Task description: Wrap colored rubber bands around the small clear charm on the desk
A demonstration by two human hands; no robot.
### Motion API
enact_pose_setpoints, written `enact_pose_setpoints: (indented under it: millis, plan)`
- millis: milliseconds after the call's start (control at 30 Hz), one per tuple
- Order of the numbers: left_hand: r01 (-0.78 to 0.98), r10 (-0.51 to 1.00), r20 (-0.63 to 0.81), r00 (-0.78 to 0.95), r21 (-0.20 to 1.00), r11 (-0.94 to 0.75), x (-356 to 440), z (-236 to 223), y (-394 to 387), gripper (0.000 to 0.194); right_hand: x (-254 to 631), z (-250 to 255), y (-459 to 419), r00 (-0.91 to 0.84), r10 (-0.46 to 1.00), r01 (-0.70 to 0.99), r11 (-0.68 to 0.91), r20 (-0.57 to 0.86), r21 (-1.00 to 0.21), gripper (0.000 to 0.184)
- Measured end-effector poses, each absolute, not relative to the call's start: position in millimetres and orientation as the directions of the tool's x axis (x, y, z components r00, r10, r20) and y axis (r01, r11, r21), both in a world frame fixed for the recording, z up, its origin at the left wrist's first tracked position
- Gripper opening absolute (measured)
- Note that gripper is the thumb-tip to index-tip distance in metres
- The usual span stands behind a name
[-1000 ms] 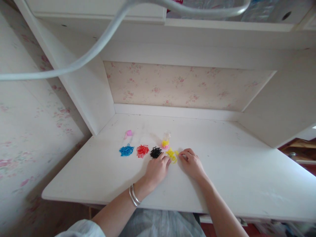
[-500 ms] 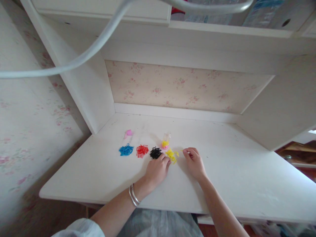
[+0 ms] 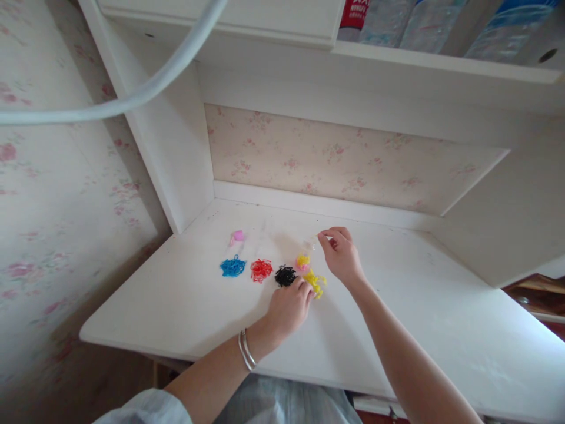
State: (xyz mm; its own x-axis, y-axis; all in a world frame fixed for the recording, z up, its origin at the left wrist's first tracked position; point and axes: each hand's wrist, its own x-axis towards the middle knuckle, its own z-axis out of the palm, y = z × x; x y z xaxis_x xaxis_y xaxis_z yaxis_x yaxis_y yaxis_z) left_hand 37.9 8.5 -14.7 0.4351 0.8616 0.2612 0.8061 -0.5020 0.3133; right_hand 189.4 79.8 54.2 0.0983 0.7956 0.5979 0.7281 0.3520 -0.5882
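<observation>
My left hand (image 3: 291, 307) rests on the desk with bent fingers pressed together at the near edge of a pile of small yellow rubber bands (image 3: 318, 287). Whatever is between its fingertips is hidden. Raised beside the upper end of a small clear bottle (image 3: 311, 245), my right hand (image 3: 341, 252) is closed in a pinch; a tiny pale-yellow bit, seemingly a rubber band, shows at its fingertips. Yellow bands and something pink (image 3: 302, 262) show at the bottle's lower end. A black band pile (image 3: 285, 275) lies just beyond my left hand.
Farther left lie a red band pile (image 3: 261, 270), a blue band pile (image 3: 232, 266) and a small pink object (image 3: 238, 235). A white pipe-like arm (image 3: 154, 88) crosses the upper left. The white desk (image 3: 176, 306) has side panels, and a shelf above holds plastic bottles (image 3: 432, 23).
My right hand has moved from right of the yellow pile up and away from me, to the bottle's upper end. My left hand stays by the yellow pile. The camera view has shifted slightly.
</observation>
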Motion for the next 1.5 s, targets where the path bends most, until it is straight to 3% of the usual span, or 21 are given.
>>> enact_pose_setpoints:
  millis: [367, 533, 667, 933, 1133, 1300, 1500]
  plan:
    - [0.796, 0.867, 0.239, 0.438, 0.344, -0.497, 37.2, -10.4, 6.1, 0.030, 182.3, 48.3, 82.9, 0.015, 0.806, 0.824, 0.325, 0.591, -0.464, 0.036]
    - [0.800, 0.861, 0.253, 0.441, 0.325, -0.505, 37.1, -11.6, 6.5, 0.032, 188.2, 46.8, 81.4, 0.039, 0.798, 0.812, 0.325, 0.601, -0.484, 0.033]
    - [0.790, 0.854, 0.287, 0.433, 0.335, -0.513, 36.6, -10.7, 7.6, 0.032, 203.6, 31.0, 77.3, 0.144, 0.811, 0.777, 0.262, 0.567, -0.572, 0.036]
    - [0.654, 0.855, 0.419, 0.306, 0.560, -0.509, 33.0, -3.7, 20.4, 0.029, 238.0, -44.8, 51.4, 0.200, 0.921, 0.770, 0.063, 0.334, -0.635, 0.037]
    - [0.471, 0.835, 0.520, 0.179, 0.700, -0.537, 27.8, 36.2, 40.1, 0.030, 241.4, -55.1, 40.1, 0.111, 0.943, 0.816, 0.093, 0.312, -0.570, 0.034]
    - [0.466, 0.815, 0.556, 0.164, 0.684, -0.561, 28.8, 67.0, 73.3, 0.029, 241.0, -49.7, 36.7, 0.084, 0.956, 0.853, 0.076, 0.279, -0.516, 0.029]
    - [0.526, 0.795, 0.568, 0.212, 0.620, -0.583, 35.7, 61.5, 103.3, 0.024, 238.7, -47.3, 33.7, 0.085, 0.948, 0.863, 0.085, 0.308, -0.498, 0.028]
